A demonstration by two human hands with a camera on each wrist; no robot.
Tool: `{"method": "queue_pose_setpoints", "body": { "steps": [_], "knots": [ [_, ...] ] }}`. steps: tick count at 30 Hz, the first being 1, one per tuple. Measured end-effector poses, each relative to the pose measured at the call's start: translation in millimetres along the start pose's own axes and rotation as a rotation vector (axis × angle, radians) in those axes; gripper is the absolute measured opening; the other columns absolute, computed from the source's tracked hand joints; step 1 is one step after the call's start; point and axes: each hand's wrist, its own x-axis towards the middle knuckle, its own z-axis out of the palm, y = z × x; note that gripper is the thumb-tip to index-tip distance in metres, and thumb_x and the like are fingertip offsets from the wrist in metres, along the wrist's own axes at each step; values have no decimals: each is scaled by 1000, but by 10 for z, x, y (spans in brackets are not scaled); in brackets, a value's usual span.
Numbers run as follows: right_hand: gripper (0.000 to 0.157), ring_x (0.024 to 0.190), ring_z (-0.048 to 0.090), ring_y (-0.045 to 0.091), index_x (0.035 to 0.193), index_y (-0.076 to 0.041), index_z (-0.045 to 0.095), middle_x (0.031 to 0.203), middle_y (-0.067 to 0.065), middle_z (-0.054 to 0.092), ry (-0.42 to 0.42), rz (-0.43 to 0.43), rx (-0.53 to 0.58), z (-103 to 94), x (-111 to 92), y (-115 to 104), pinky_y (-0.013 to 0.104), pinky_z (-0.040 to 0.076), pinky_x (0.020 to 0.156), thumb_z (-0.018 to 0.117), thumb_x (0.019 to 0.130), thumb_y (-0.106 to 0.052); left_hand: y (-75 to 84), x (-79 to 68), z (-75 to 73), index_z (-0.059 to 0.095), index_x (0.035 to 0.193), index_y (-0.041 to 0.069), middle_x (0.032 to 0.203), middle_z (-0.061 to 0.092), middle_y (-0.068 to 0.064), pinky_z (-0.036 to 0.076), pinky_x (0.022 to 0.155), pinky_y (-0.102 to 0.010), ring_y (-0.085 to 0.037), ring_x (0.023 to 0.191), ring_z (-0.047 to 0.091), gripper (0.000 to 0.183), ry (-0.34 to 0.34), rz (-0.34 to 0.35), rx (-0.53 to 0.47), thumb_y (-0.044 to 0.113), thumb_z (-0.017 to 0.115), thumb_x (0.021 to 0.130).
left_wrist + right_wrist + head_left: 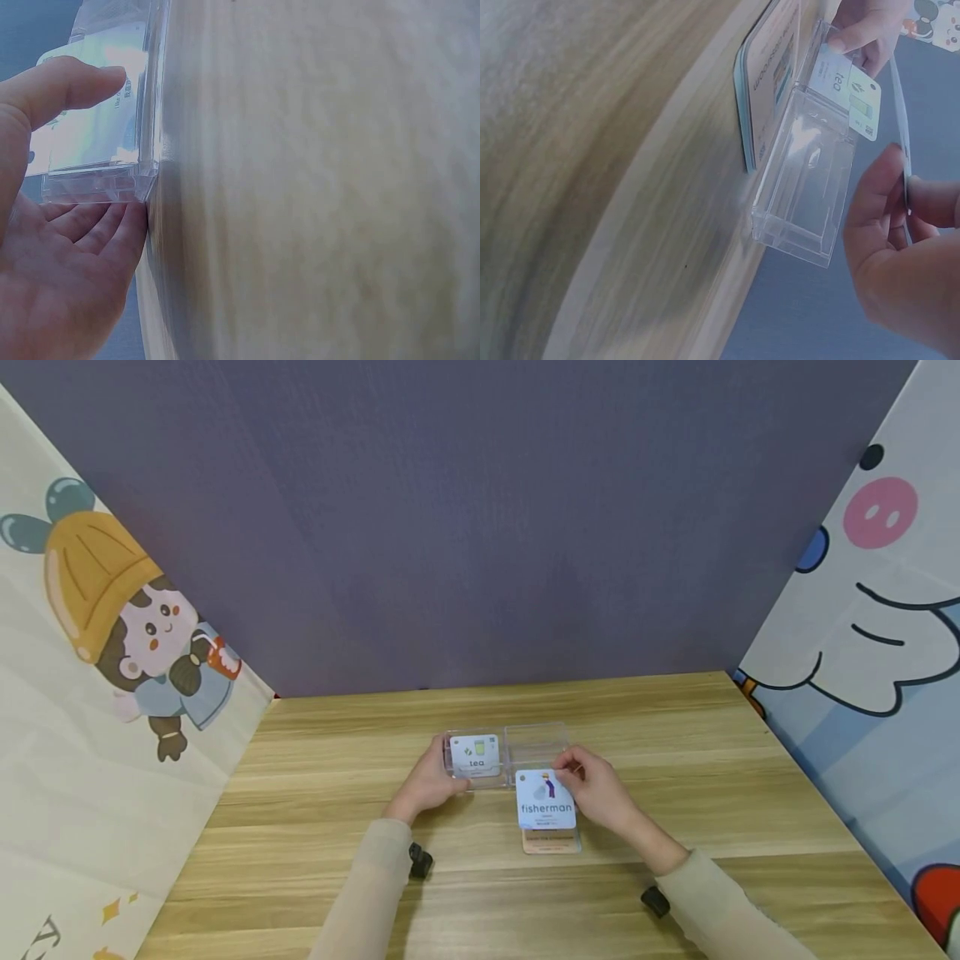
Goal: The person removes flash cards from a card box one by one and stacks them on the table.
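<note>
Head view: the left hand (432, 778) gripped the clear holder (536, 742) at its left end, apparently steadying it; the right hand (597, 787) pinched the fisherman card (546, 802) at its far right corner, perhaps baring its print; the holder contained the tea card (474, 753) at left; a card stack (551, 842) lay nearer on the tabletop (300, 827).

Light-brown wood-grain tabletop (315, 793) sits in front of me, streaky. Plain purple-grey wall (487, 527) stands behind it. Left, a white wall sheet (60, 793) shows a cartoon figure (142, 618) in an orange cap. Right, a white-and-blue wall sheet (862, 747) has thick black outlines, pink snout (881, 512). Light looks soft.
</note>
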Motion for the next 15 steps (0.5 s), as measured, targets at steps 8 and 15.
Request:
{"method": "queue_pose_setpoints", "body": {
  "steps": [8, 15],
  "knots": [
    [8, 73, 54, 16, 102, -4, 65, 90, 5, 61, -24, 31, -12, -2, -6, 44, 25, 47, 59, 60, 98, 1, -11, 13, 5, 26, 154, -3, 124, 60, -15, 47, 104, -49, -28, 108, 62, 101, 0, 4, -1, 6, 84, 72],
    [8, 71, 54, 17, 103, -3, 63, 88, 5, 59, -55, 45, -10, -3, -12, 75, 25, 48, 54, 59, 98, 1, -8, 20, 14, 26, 155, -3, 125, 60, -16, 48, 104, -49, -28, 108, 61, 101, 3, 3, 5, 6, 84, 72]
  ]
}}
